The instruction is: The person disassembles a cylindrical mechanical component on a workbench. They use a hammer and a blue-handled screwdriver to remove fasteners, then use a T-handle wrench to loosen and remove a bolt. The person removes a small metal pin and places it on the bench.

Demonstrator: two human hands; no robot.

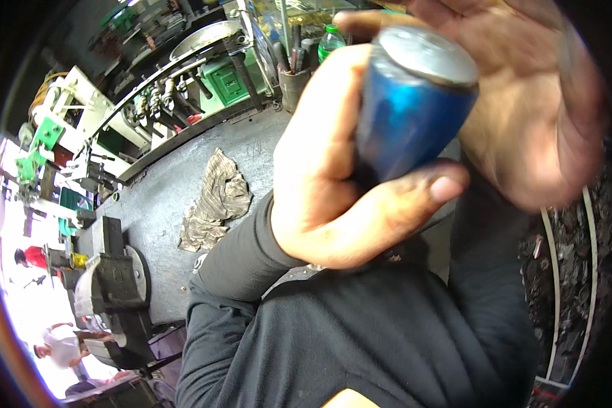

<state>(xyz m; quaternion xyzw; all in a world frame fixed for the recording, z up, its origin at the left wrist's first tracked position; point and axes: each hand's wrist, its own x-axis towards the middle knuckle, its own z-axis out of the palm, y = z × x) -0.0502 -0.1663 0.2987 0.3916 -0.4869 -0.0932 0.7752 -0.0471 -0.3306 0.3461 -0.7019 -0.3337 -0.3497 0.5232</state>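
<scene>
My left hand (pixel 323 204) is wrapped round a shiny blue cylinder (pixel 411 126) with a flat, silvery round end facing up, like a can. The thumb lies along its near side, and the cylinder is held up close to the camera, slightly tilted. Just behind and to the right of it, my right hand (pixel 523 102) shows its palm, with the fingers apart and partly cut off at the upper edge. Motion blurs this hand a little, and I see nothing in it. Dark smudges mark the skin.
A grey workbench (pixel 156 211) carries a crumpled striped rag (pixel 219 200). A heavy bench vise (pixel 109 289) stands at its left end. Along the far edge are a tool holder (pixel 294 88), a green bottle (pixel 331 42) and a green box (pixel 228 80). People (pixel 62 343) are at the far left.
</scene>
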